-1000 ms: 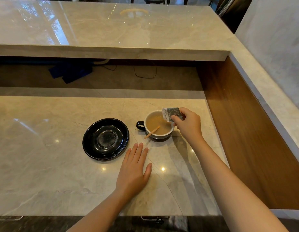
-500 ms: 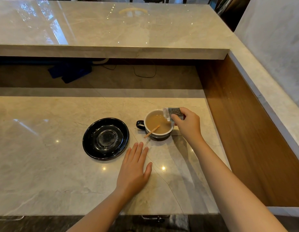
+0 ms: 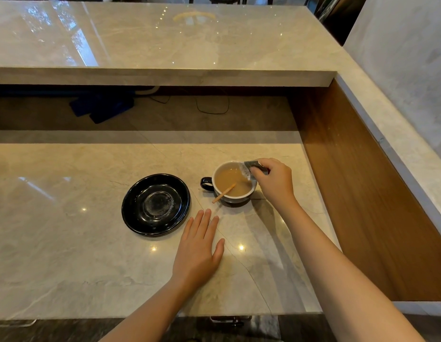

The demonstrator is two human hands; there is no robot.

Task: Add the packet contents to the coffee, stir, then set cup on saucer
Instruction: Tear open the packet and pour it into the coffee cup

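1. Desk [image 3: 66, 243]: left hand [image 3: 198, 253] lies flat and released, near the saucer [image 3: 155, 204].
2. Cup [image 3: 233, 183]: sits beneath the right hand [image 3: 273, 180]; keep it steady.
3. Packet [image 3: 249, 170]: pinched by the right hand, tilted over the coffee; shake it fully empty before taking the stirrer [image 3: 223, 193].

My left hand [image 3: 198, 253] lies flat, palm down, fingers together and pointing away from me, forearm bare. My right hand [image 3: 273, 182] is raised with the wrist bent, thumb and fingertips pinched in a tight grip, right forearm stretched forward.
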